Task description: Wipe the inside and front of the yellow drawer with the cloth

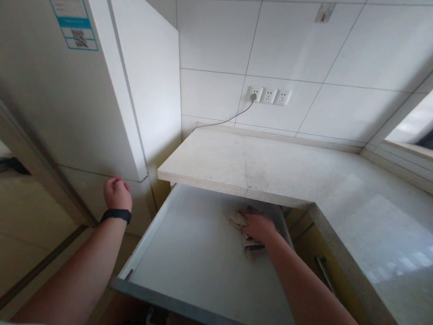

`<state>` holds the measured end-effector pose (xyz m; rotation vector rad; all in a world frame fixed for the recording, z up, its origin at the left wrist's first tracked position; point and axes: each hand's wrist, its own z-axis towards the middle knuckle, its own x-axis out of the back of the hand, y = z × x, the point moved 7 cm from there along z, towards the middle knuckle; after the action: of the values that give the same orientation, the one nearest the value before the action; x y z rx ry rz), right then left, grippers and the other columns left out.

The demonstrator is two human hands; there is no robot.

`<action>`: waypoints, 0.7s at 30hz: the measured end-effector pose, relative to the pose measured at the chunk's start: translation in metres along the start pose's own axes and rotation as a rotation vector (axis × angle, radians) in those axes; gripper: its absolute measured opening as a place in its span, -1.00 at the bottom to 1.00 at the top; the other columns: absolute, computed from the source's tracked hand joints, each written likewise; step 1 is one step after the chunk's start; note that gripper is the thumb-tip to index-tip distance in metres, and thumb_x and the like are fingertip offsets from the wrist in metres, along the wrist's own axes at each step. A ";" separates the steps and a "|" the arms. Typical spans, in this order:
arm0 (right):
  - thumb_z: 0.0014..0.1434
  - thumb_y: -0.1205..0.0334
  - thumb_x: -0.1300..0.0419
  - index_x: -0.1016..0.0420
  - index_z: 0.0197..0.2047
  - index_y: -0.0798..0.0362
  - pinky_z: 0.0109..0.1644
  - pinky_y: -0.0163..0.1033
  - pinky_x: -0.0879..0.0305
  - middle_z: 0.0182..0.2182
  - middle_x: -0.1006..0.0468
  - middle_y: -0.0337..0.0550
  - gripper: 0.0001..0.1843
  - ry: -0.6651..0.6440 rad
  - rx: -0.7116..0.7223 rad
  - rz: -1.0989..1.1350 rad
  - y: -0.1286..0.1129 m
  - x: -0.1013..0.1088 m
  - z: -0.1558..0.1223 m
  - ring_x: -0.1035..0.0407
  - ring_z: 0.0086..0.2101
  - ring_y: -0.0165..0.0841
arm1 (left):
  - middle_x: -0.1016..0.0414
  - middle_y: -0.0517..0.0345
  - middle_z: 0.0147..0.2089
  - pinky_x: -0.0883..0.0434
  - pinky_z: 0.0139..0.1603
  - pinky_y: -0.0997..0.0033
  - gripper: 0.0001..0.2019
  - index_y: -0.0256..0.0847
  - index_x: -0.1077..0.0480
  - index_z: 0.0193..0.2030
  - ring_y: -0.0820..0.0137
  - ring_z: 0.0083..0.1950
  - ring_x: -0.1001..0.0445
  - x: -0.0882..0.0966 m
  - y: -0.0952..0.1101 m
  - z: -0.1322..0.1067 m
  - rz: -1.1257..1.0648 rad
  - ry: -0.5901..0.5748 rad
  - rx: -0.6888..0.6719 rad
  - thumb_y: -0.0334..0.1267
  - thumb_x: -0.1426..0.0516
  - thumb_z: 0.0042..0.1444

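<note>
My right hand (259, 227) presses a crumpled, patterned cloth (250, 244) against the white bottom of a pulled-out drawer (193, 251), toward its back right part. Its fingers curl over the cloth and are partly lost in the folds. My left hand (118, 193), with a dark band (116, 216) at the wrist, hangs in the air left of the drawer, in front of the fridge. Its fingers are folded into a fist, and nothing shows in them.
A pale stone countertop (217, 157) overhangs the back of the drawer and turns along the right side. The white fridge (145, 65) stands to the left. A cord (223, 122) runs to the wall sockets (268, 95). A cabinet handle (326, 276) sits at right.
</note>
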<state>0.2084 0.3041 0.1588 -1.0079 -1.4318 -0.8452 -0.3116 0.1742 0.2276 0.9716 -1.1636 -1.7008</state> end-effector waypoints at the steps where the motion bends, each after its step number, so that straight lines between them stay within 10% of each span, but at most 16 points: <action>1: 0.02 0.01 -0.16 -0.38 0.23 -0.14 0.03 0.07 -0.26 0.13 -0.39 0.07 -0.34 0.008 0.017 -0.003 -0.005 0.000 0.002 -0.31 0.04 0.06 | -0.34 0.19 -0.41 -0.32 -0.40 0.45 -0.80 -0.22 -0.34 -0.21 0.45 -0.45 -0.33 -0.002 -0.016 0.008 -0.007 0.019 0.175 -0.25 0.02 0.06; 6: 0.01 -0.06 -0.17 -0.34 0.26 -0.23 0.01 0.09 -0.28 0.20 -0.32 -0.01 -0.30 -0.034 0.123 -0.006 -0.036 -0.004 0.005 -0.28 0.07 0.10 | -0.46 -0.07 0.01 -0.36 0.08 0.19 -0.48 -0.20 -0.40 -0.10 0.31 -0.06 -0.49 -0.049 -0.038 -0.001 -0.382 -0.156 0.612 0.10 0.22 0.22; 13: 0.01 -0.07 -0.18 -0.30 0.27 -0.33 0.03 0.11 -0.26 0.27 -0.24 -0.11 -0.29 -0.068 0.079 0.035 -0.017 -0.005 0.004 -0.26 0.09 0.08 | -0.49 -0.12 0.07 -0.24 0.26 0.07 -0.33 -0.19 -0.40 0.03 0.22 0.07 -0.49 -0.081 -0.042 -0.032 -0.353 -0.250 0.498 0.18 0.32 0.21; 21: 0.10 -0.04 -0.12 -0.31 0.28 -0.14 0.03 0.05 -0.23 0.20 -0.26 0.11 -0.34 0.022 -0.100 -0.008 -0.005 -0.002 0.000 -0.23 0.10 0.06 | -0.41 -0.18 0.18 -0.17 0.31 0.04 -0.24 -0.26 -0.30 0.23 0.17 0.22 -0.37 -0.098 -0.069 -0.027 0.119 -0.662 0.141 0.25 0.31 0.24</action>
<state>0.2039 0.3020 0.1575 -1.0659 -1.3872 -0.9390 -0.2674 0.2719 0.1679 0.3982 -1.7428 -1.9207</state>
